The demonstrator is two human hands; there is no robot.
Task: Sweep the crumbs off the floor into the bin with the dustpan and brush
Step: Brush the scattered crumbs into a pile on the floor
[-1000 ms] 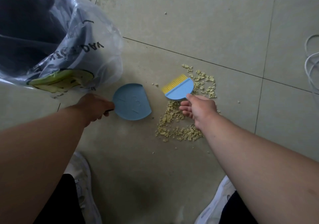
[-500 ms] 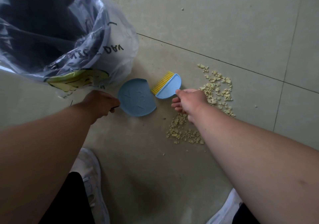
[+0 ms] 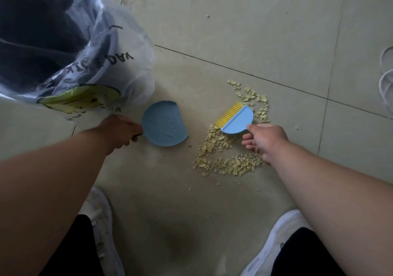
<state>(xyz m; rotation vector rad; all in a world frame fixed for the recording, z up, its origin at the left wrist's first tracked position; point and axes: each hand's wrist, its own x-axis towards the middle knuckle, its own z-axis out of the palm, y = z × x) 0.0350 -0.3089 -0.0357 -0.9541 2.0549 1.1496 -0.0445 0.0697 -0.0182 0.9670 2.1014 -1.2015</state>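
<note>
Nearest the camera, two white shoes (image 3: 102, 218) stand on the tiled floor (image 3: 244, 20). The left hand (image 3: 119, 132) is closed around the handle of the blue dustpan (image 3: 163, 123), which rests on the floor with its open edge facing right; its pan shows no crumbs. The right hand (image 3: 265, 140) pinches the blue back of the brush (image 3: 236, 119) between thumb and fingers, yellow bristles pointing up-left at the edge of the crumbs (image 3: 221, 156). The crumbs lie in a loose pile on the floor beneath and around the brush, well apart from the dustpan. Farther left stands the bin (image 3: 42, 31), lined with a clear plastic bag (image 3: 127, 63) with print on it; its interior is dark and contents cannot be made out. White cable (image 3: 386, 80) lies at the right edge.
</note>
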